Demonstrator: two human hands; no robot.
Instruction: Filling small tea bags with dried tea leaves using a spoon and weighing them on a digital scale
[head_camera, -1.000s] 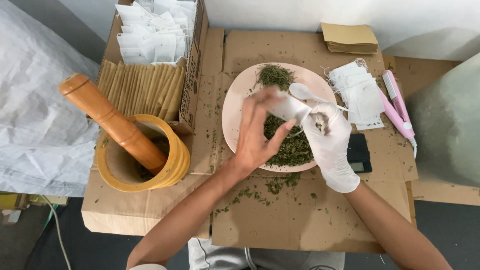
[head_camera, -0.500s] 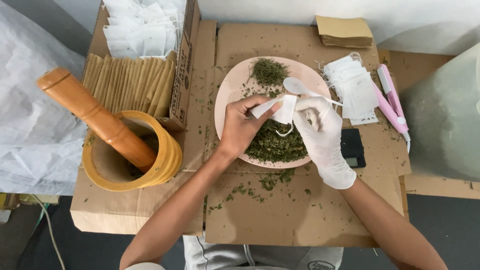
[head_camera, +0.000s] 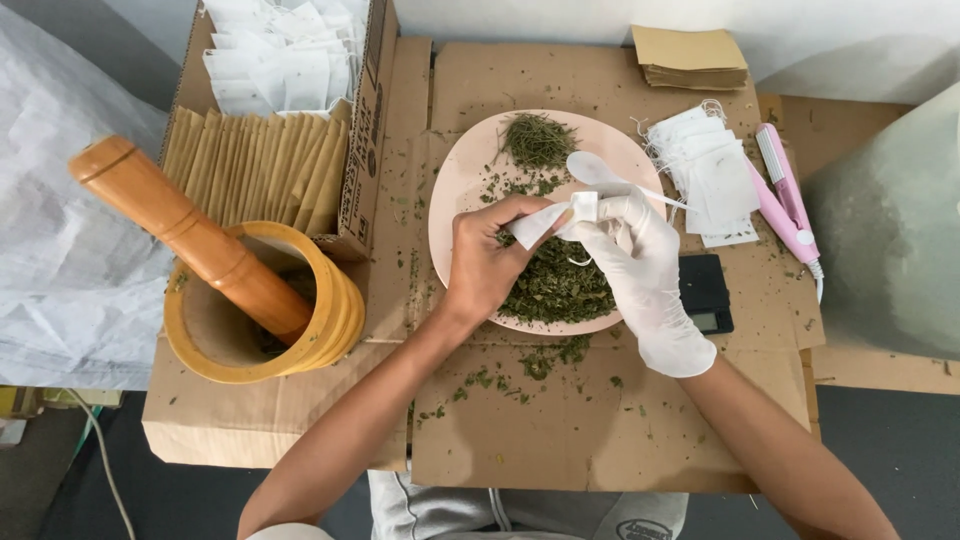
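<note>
Head view looks straight down on a flattened brown cardboard sheet (head_camera: 600, 430) that serves as the work surface, its near edge just above the person's lap and its right edge close to a grey-green sack (head_camera: 890, 230). Bare cardboard, scattered with green flakes, lies open between the plate and the near edge. At the middle sits a pale pink plate (head_camera: 460, 190) holding a heap of crushed dried green herb (head_camera: 560, 285) at its near side and a smaller mound at its far side. Over the plate the bare left hand (head_camera: 485, 265) pinches one corner of a small white filter bag (head_camera: 545, 220) between thumb and fingertips, the other fingers curled. The gloved right hand (head_camera: 640, 265) is closed on the bag's other side and also on the handle of a white plastic spoon (head_camera: 595, 170), whose bowl points away over the plate. Left of the plate, a yellow wooden mortar (head_camera: 320, 320) holds a leaning wooden pestle (head_camera: 190, 235). Behind it an open cardboard box (head_camera: 365, 130) contains a row of upright tan envelopes and, further back, white bags. Right of the plate lie a loose stack of white bags with strings (head_camera: 705, 170), a pink handheld sealer (head_camera: 785, 200) and a small black scale (head_camera: 705, 290). Folded tan envelopes (head_camera: 690, 55) lie stacked at the far edge.
</note>
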